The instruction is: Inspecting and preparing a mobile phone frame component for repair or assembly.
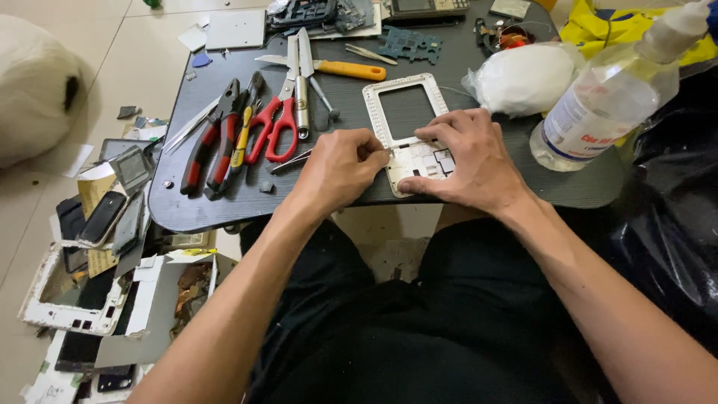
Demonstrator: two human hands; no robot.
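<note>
White phone frame [407, 123] lies flat on dark table [359, 93], near the front edge, its window open down to the tabletop. Right hand [467, 161] presses down on the frame's lower end, fingers spread, thumb at the bottom corner. Left hand [340, 168] curled into a loose fist just left of the frame, pinching a thin metal tool [292, 160] whose end sticks out leftward; can't tell if its tip touches the frame. Hands close together, not touching.

Left of the hands: red-handled scissors [278, 120], pliers [209, 138], tweezers [191, 126], orange-handled tool [351, 70]. Right: clear plastic bag [523, 78] holding white stuff, knotted shut; clear spray bottle [606, 105] tilted, little liquid visible inside. Back edge: circuit board [410, 43].

Floor on the left: open white boxes [67, 292] filled with phone parts and dark screens; loose phones [101, 217] piled beside.
</note>
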